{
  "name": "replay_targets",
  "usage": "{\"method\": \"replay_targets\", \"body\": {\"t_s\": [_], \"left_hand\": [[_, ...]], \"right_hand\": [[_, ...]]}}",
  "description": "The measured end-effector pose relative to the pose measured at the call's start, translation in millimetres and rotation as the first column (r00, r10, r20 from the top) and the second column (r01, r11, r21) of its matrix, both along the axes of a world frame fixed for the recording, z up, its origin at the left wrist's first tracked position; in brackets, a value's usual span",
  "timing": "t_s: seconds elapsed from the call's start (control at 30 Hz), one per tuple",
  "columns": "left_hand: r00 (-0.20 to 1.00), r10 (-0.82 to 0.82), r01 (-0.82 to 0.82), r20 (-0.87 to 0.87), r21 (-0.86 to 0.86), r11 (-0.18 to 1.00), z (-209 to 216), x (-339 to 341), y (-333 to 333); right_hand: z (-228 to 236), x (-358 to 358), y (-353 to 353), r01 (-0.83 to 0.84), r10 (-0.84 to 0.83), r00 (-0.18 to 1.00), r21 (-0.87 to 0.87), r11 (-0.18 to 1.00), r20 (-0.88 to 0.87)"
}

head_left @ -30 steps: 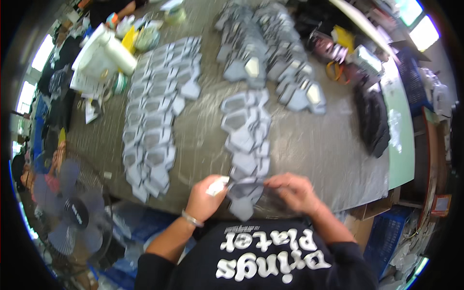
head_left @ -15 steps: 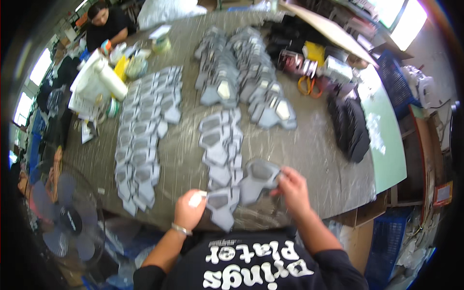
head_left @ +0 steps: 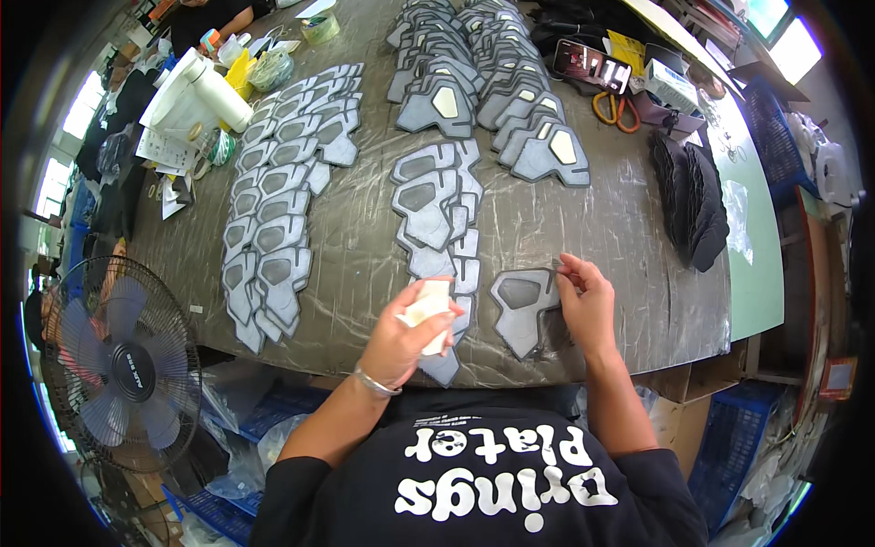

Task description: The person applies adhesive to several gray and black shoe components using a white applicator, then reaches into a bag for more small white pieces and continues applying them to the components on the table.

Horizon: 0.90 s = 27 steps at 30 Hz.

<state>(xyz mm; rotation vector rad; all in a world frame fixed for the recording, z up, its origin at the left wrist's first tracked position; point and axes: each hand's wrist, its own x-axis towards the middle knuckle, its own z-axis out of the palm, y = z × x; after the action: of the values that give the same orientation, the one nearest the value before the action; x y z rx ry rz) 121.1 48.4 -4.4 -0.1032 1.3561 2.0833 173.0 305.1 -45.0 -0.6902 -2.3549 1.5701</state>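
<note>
My left hand (head_left: 397, 343) is closed around a small white pad or stack of pads (head_left: 430, 308), above a row of overlapping grey panels (head_left: 425, 196). A single grey panel (head_left: 521, 290) with a dark outline and a darker recessed patch lies flat to the right of that row. At its upper right corner, the thumb and fingertips of my right hand (head_left: 588, 296) are pinched together on the edge. Part of the row is hidden behind my left hand.
More grey panels (head_left: 276, 201) overlap in columns at left. Far stacks (head_left: 442, 105) carry cream patches. At right lie black pieces (head_left: 690, 201), orange-handled scissors (head_left: 617, 111) and a phone (head_left: 591, 66). A fan (head_left: 132, 365) stands left; another person (head_left: 214, 23) sits at the far left.
My left hand has moved right, over the row, with the white pad. The single grey panel now lies farther right, apart from the row, with my right hand at its corner.
</note>
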Motion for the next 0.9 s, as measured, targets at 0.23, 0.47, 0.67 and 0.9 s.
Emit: {"method": "replay_targets", "body": {"t_s": [0.23, 0.47, 0.67, 0.9], "left_hand": [[0.938, -0.301, 0.295, -0.171, -0.058, 0.954, 4.6, 0.7, 22.9], [0.983, -0.151, 0.139, -0.106, -0.114, 0.984, -7.2, -2.7, 29.8], [0.974, -0.139, 0.098, -0.180, -0.219, 0.971, -11.6, 0.9, 42.6], [0.085, -0.379, -0.209, -0.921, -0.389, 0.897, -23.4, -7.3, 35.9]], "right_hand": [[52.9, -0.6, -34.6, -0.386, 0.399, 0.904, 0.109, 0.916, -0.156], [44.5, -8.6, -23.5, -0.210, 0.209, 0.975, -0.640, 0.739, -0.079], [34.4, 6.6, -23.0, -0.211, 0.201, 0.975, -0.683, 0.699, -0.096], [29.7, 28.3, 0.1, -0.104, 0.307, 0.945, -0.792, 0.602, 0.109]]}}
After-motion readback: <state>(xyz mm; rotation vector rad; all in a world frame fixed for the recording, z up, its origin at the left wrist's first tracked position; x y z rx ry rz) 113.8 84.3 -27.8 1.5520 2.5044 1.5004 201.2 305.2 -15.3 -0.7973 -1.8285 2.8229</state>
